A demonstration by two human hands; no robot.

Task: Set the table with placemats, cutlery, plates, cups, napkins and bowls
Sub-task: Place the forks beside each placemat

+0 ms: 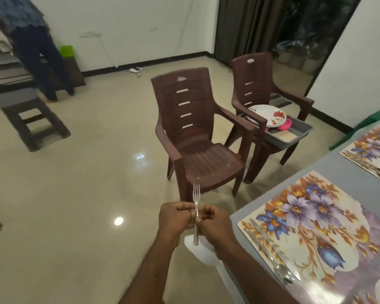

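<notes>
Head view shows me both hands holding one fork (196,201). My left hand (175,218) and right hand (213,220) pinch its handle, prongs up, beside the table (329,163).

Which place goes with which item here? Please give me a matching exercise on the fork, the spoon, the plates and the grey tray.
Things:
1. fork
2. spoon
3. plates
4. grey tray

Places:
A. on the seat of the far brown chair
B. stacked in the tray
C. lying on the near floral placemat beside a knife
D. held upright, tines up, by the left hand and right hand, away from the table

Pairs: 1-D, 2-C, 3-B, 4-A
</notes>
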